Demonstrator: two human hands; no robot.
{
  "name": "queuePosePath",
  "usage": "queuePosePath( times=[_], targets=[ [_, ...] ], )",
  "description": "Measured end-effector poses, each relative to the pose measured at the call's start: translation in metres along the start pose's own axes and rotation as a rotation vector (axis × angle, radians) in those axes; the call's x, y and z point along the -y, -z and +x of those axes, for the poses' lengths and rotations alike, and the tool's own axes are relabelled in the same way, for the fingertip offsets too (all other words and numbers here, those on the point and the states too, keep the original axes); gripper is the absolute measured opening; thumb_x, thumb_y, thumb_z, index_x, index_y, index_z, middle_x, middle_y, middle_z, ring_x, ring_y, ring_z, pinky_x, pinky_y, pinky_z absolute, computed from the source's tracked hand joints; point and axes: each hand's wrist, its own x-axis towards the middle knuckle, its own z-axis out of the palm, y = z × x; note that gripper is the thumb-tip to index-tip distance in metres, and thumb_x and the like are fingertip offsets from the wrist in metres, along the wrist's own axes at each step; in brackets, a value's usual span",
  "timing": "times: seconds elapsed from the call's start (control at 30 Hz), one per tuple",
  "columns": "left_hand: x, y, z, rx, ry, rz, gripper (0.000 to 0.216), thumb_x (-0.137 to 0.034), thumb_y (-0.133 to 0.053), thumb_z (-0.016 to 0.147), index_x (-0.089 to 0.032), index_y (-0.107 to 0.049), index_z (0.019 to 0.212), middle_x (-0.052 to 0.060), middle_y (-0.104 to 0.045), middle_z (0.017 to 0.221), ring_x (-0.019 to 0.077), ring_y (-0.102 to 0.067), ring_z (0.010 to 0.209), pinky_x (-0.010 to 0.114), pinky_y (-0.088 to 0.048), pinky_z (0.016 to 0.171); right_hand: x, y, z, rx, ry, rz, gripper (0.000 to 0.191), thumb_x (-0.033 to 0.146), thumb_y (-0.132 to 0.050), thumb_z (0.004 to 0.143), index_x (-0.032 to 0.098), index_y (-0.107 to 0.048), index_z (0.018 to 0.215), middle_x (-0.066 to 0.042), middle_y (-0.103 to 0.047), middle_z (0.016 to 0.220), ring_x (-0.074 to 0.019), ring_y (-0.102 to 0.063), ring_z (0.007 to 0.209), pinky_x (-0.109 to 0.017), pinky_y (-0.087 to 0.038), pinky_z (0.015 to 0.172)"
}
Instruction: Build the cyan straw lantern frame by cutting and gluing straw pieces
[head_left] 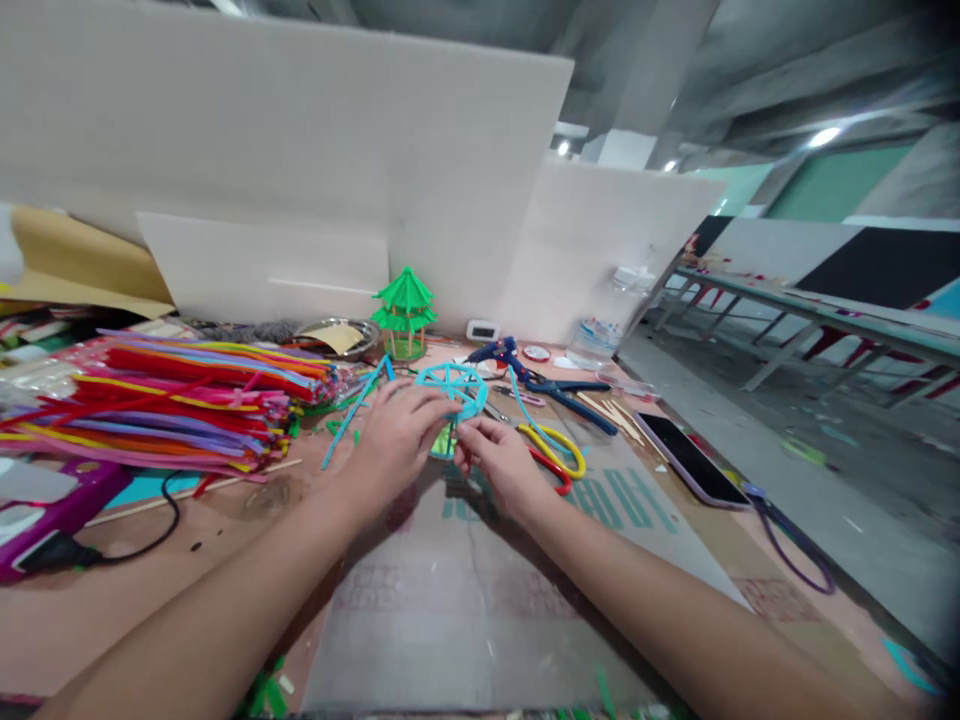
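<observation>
A light-blue wheel-shaped frame with spokes (471, 390), apparently made of pipe cleaners, is held above the middle of the work surface. My left hand (401, 425) is closed on its near left side, fingers bent over the rim. At the near edge, my right hand (499, 458) pinches the frame between thumb and fingertips. Just below the frame, partly hidden by my hands, is a small yellow-green piece (442, 442). Scissors with yellow and red handles (571, 455) lie beside my right hand. A green two-tiered pagoda model (405, 310) stands behind the frame.
Bundles of coloured pipe cleaners (180, 400) lie left, near a purple power strip (67, 510). A dark-blue glue gun (499, 352), pliers (581, 405), wooden sticks (611, 418) and a phone (690, 460) lie right. White boards (300, 150) stand behind; a clear jar (600, 330) is at back right.
</observation>
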Motion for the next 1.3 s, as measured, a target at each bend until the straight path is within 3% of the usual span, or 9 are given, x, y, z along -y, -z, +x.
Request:
queuePosePath(
  times=[0.17, 1.3],
  targets=[
    [-0.004, 0.004, 0.001, 0.031, 0.014, 0.010, 0.027, -0.019, -0.048, 0.092, -0.023, -0.060, 0.116, 0.004, -0.066, 0.112, 0.0189, -0.056, 0.107, 0.042, -0.034, 0.104, -0.001, 0.000, 0.001, -0.016, -0.010, -0.018, 0.031, 0.045, -0.068, 0.075, 0.016, -0.058, 0.068, 0.001, -0.059, 0.056, -0.0102, -0.049, 0.051, -0.025, -0.039, 0.052],
    [0.005, -0.001, 0.001, -0.015, -0.066, 0.026, 0.024, -0.022, -0.047, 0.093, -0.025, -0.063, 0.110, 0.004, -0.068, 0.105, 0.0205, -0.056, 0.103, 0.043, -0.033, 0.100, 0.000, 0.001, 0.003, -0.003, 0.005, 0.027, 0.029, 0.044, -0.068, 0.076, 0.017, -0.059, 0.068, 0.001, -0.059, 0.056, -0.0104, -0.049, 0.051, -0.024, -0.040, 0.053]
  ],
)
